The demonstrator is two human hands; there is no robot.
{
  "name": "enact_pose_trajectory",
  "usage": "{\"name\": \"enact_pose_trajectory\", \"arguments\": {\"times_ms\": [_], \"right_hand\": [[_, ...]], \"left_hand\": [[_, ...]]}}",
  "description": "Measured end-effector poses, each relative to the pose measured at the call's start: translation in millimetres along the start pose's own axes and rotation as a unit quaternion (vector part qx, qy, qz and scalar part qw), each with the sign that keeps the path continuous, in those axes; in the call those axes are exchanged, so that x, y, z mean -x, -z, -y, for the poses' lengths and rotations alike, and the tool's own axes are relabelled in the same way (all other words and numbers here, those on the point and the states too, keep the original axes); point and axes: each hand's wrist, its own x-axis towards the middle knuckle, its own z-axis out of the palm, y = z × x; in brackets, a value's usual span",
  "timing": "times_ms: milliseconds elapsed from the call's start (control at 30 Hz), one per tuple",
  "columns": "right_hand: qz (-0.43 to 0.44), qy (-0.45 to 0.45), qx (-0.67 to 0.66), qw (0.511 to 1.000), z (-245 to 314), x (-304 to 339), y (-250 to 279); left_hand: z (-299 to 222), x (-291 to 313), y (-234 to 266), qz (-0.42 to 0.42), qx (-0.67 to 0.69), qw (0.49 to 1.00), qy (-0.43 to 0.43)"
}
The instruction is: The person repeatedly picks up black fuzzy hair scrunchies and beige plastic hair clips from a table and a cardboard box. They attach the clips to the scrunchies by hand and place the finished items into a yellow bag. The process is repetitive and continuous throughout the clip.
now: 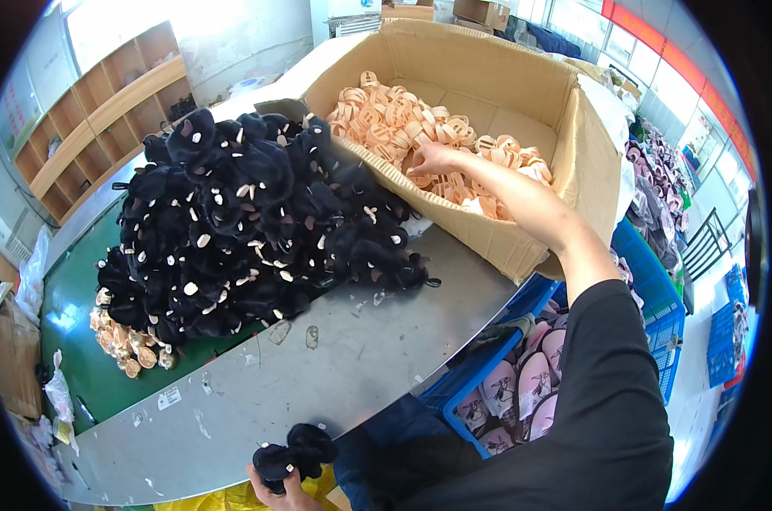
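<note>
At the bottom edge my left hand (285, 494) is closed around a black plush piece (305, 450) with rounded lobes and small pale spots. My right hand (434, 159) reaches into a large cardboard box (488, 232). Its fingers are bent together at a heap of peach-coloured looped plastic bands (386, 119); what lies between the fingertips is hidden. Left of the box rises a big pile of similar black plush pieces (233, 204) with pale bits showing.
The pile and box rest on a metal-topped table (377, 341) with a green mat (71, 341). Gold-coloured round pieces (131, 345) lie by the pile. Blue crates (463, 417) with pink printed slipper-shaped pieces (535, 383) stand beside the table, below my right arm. Wooden shelves (105, 111) are behind.
</note>
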Motion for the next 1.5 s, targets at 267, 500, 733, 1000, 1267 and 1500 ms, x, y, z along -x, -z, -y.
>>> {"name": "enact_pose_trajectory", "arguments": {"times_ms": [267,500,733,1000,1267,1500], "right_hand": [[0.080,-0.037,-0.058,0.994,10.1,11.8,-1.2],[0.008,-0.008,-0.078,0.997,9.9,20.5,0.4],[-0.078,0.098,-0.326,0.937,65.3,45.0,83.8],[0.141,0.320,-0.587,0.730,318.0,225.0,-19.5],[0.064,0.422,-0.469,0.773,385.5,278.3,-104.8],[0.091,0.481,-0.404,0.772,387.6,265.6,-121.0]], "left_hand": [[0.8,-0.4,5.7,-0.003,0.031,0.999,0.015],[-9.6,2.3,5.4,-0.018,0.032,0.998,0.045],[-1.1,-5.6,6.1,0.019,0.047,0.999,0.017],[-13.2,-12.0,-15.7,0.021,0.061,0.998,0.000],[-11.3,1.9,8.1,0.063,0.162,0.984,0.048],[-5.7,0.9,22.8,0.142,0.206,0.965,0.083]]}}
